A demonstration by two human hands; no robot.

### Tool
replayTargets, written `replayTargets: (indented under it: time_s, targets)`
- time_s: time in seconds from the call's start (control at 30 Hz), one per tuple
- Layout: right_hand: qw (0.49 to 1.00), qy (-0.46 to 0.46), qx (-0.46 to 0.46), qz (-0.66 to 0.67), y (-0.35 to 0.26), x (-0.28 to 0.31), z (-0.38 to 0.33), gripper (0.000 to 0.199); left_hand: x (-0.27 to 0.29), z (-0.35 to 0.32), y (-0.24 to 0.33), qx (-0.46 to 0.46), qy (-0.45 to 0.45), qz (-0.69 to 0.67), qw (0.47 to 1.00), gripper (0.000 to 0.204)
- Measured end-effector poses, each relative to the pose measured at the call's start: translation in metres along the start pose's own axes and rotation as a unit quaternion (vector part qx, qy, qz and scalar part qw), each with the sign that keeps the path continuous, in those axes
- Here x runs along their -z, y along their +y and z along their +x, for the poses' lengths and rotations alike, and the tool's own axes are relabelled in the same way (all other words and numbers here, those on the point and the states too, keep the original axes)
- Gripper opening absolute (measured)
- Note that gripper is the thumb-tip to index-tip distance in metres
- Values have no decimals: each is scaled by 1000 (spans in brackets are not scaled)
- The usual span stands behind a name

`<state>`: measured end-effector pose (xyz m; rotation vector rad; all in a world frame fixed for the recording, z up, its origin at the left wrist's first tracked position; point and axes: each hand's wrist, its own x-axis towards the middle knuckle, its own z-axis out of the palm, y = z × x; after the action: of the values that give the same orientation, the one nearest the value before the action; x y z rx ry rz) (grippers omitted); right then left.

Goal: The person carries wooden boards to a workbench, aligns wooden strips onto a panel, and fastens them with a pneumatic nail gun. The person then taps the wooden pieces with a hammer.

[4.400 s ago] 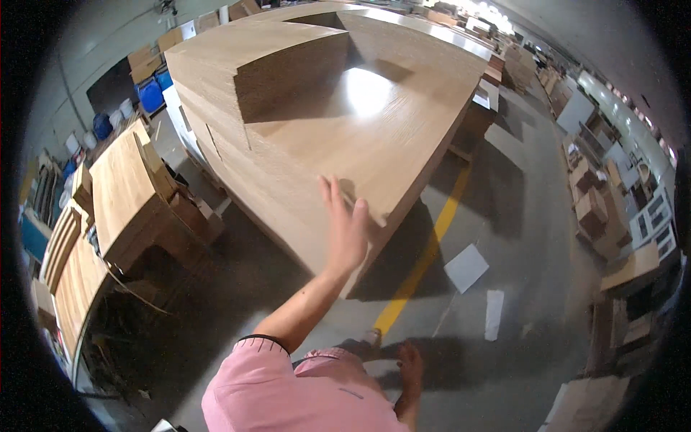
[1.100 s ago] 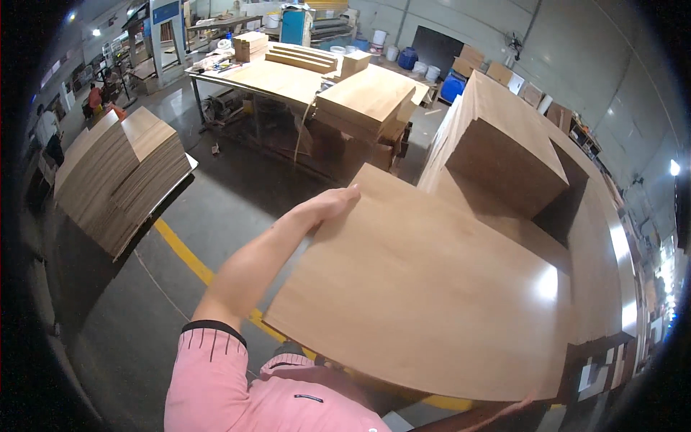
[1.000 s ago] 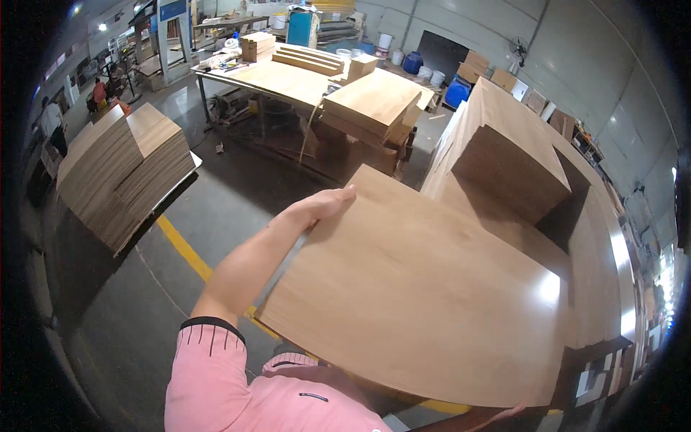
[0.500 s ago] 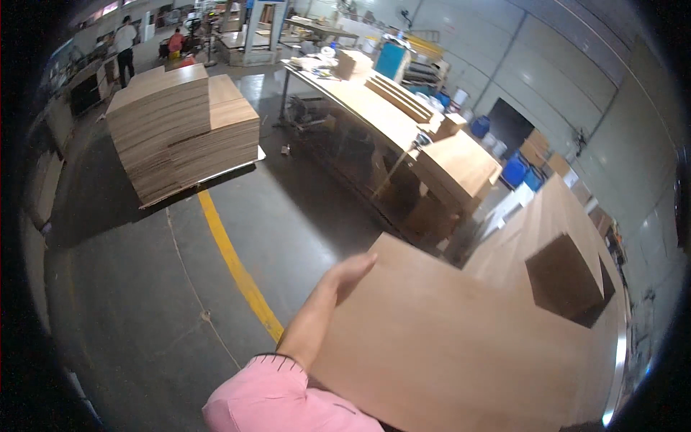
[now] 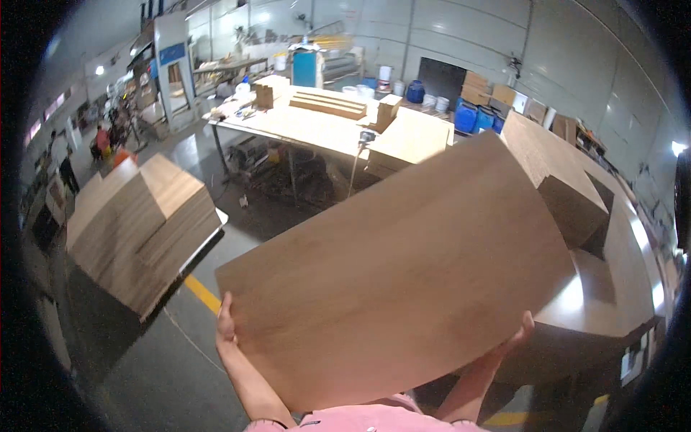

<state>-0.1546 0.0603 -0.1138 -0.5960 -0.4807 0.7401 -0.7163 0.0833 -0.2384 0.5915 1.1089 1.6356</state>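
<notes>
Both hands carry one large wood-veneer panel (image 5: pixel 403 273), lifted clear of any support and tilted in front of the chest. Left hand (image 5: pixel 226 327) is closed on the panel's lower left edge, thumb visible on the face and the other fingers hidden behind. Right hand (image 5: pixel 520 333) takes the lower right edge, and only its fingertips show past the panel, so how firmly its grip holds cannot be confirmed.

Risks noted:
- Each grip acts only at a bottom edge. With the sheet's bulk above and ahead of the hands, it could tip forward or pivot out of them, in my judgement.
- The panel blocks most of the view ahead. The stack of boards (image 5: pixel 137 230) on the left, the long bench (image 5: pixel 324 129) beyond and the big board stack (image 5: pixel 568 187) on the right all stand near, so a swung corner could strike one.
- Floor underfoot is partly hidden, so a misstep is possible.
</notes>
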Motion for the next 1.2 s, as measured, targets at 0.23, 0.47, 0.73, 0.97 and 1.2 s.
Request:
replayTargets:
  time_s: [0.23, 0.47, 0.73, 0.97, 1.2]
  targets:
    - [991, -47, -81, 93, 111, -17, 74, 74, 17, 28, 12, -42, 99, 40, 993, 61]
    - [979, -39, -180, 90, 256, 11, 180, 66, -16, 118, 4, -23, 117, 79, 990, 59]
    - [952, 111, -268, 95, 382, -29, 363, 64, -165, 244, -1, 65, 131, 107, 983, 58]
    - [941, 153, -301, 31, 466, -8, 471, 60, -253, 345, -11, 112, 124, 119, 979, 58]
    - [961, 95, -261, -11, 493, -21, 532, 56, -299, 426, -33, 156, 86, 113, 977, 57]
